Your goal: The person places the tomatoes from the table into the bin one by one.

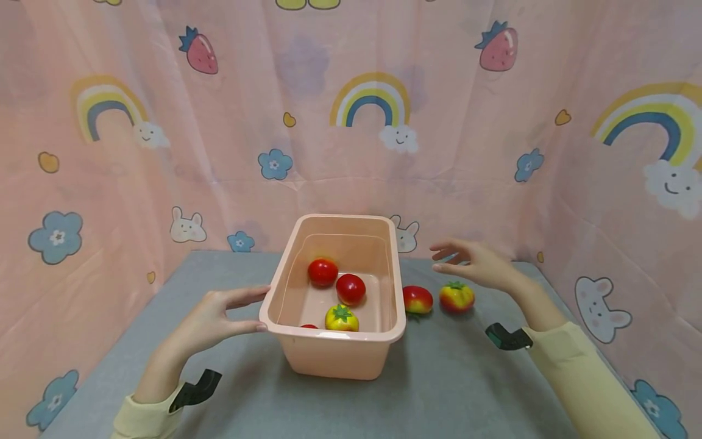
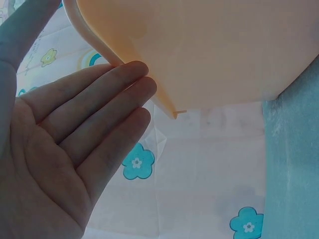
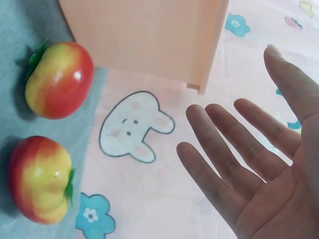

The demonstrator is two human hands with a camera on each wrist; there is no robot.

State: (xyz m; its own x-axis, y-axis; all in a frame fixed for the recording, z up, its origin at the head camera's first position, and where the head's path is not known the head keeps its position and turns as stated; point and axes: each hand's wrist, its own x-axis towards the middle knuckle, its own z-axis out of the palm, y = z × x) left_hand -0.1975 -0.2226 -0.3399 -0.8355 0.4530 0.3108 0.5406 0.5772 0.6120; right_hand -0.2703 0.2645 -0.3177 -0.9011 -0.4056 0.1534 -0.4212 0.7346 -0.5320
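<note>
Far left: my left hand (image 1: pixel 219 314), fingers straight, thumb spread well apart from them, tips against the left rim of the peach bin (image 1: pixel 334 360). Contact only, no clamp. Risk: a light touch like this would steady little; a knock from the right could slide the bin on the grey table (image 1: pixel 236 390).

In the bin: two red fruits (image 1: pixel 351 289), one yellow-green fruit (image 1: pixel 342 318), and a red sliver (image 1: pixel 309 326) mostly hidden by the near wall. Round shapes; I judge they'd roll if the bin tipped or another dropped on them.

Just right of the bin, on the table: a red-yellow fruit (image 1: pixel 418 300), partly behind the rim. Cannot tell if it touches the wall. Fingers reaching there might jam or nudge it away.

Beside it, the outer fruit (image 1: pixel 457 297), leafy top up. A careless brush could roll it.

Far right: my right hand (image 1: pixel 479 262), fingers spread, holding nothing, above the pair. Coming down off-centre could scatter both.
</note>
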